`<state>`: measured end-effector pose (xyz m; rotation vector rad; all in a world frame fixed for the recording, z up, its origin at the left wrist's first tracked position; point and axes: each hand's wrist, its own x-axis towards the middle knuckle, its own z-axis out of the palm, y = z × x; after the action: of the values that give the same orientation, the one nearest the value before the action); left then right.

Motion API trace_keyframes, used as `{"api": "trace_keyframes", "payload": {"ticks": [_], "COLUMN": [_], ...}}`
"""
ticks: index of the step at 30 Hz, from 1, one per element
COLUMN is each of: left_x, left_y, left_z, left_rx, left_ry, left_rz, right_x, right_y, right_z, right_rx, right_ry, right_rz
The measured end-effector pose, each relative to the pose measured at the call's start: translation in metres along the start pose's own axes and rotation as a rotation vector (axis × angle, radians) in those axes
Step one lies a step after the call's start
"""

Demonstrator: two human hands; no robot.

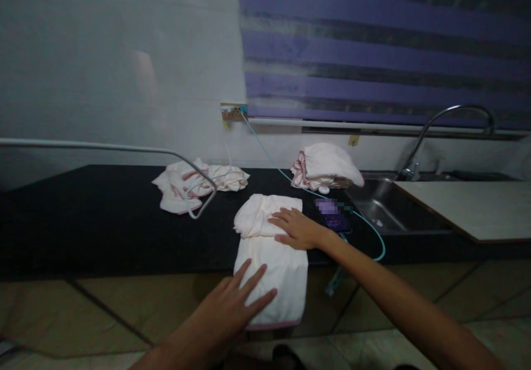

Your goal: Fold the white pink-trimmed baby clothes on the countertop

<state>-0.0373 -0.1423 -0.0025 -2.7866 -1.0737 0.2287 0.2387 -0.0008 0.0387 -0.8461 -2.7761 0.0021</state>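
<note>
A white towel (276, 270) with a pink edge lies partly folded on the black counter, its near end hanging over the front edge. My right hand (296, 229) rests flat on the upper, folded part, fingers stretched to the left. Over the hanging part is my left hand (238, 298), its fingers spread against or just above the cloth. To the right, a stack of folded towels (329, 165) sits near the wall. A crumpled heap of white and pink towels (186, 185) lies at the left back.
A phone (334, 215) lies right of the towel, with a teal cable (265, 151) running to the wall socket (233, 112). A bent grey rod (166, 150) crosses from the left. The sink (385, 209), its faucet (427, 126) and a pale board (473, 204) are at the right.
</note>
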Motion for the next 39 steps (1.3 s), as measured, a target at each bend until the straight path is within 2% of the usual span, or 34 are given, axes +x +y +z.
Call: {"api": "trace_keyframes", "payload": {"ticks": [3, 6, 10, 14, 18, 22, 27, 33, 39], "left_x": [0.003, 0.003, 0.009, 0.017, 0.025, 0.038, 0.05, 0.045, 0.046], "left_y": [0.003, -0.018, -0.052, -0.063, -0.057, -0.049, -0.051, -0.062, -0.063], "left_z": [-0.013, -0.025, -0.023, -0.006, 0.003, 0.005, 0.01, -0.001, 0.008], "left_rx": [-0.038, -0.036, 0.008, 0.045, 0.067, 0.055, 0.009, -0.081, -0.035], "left_ry": [0.039, 0.09, 0.163, 0.211, 0.308, 0.367, 0.336, 0.189, 0.281], "left_rz": [0.158, 0.176, 0.054, 0.049, 0.04, 0.026, 0.07, 0.2, 0.167], "right_x": [-0.025, -0.051, -0.08, -0.096, -0.101, -0.101, -0.097, -0.094, -0.091], "right_y": [-0.001, -0.016, -0.033, -0.035, -0.028, -0.025, -0.028, -0.035, -0.044], "right_z": [-0.008, -0.009, -0.007, -0.008, -0.006, 0.008, 0.03, 0.039, 0.045], "right_rx": [0.034, 0.044, 0.053, 0.081, 0.089, -0.06, -0.307, -0.366, -0.269], "right_ry": [0.102, 0.17, 0.11, 0.012, -0.073, -0.066, 0.042, 0.128, 0.198], "right_rz": [-0.032, -0.058, -0.112, -0.124, -0.16, -0.158, -0.104, -0.038, 0.015]}}
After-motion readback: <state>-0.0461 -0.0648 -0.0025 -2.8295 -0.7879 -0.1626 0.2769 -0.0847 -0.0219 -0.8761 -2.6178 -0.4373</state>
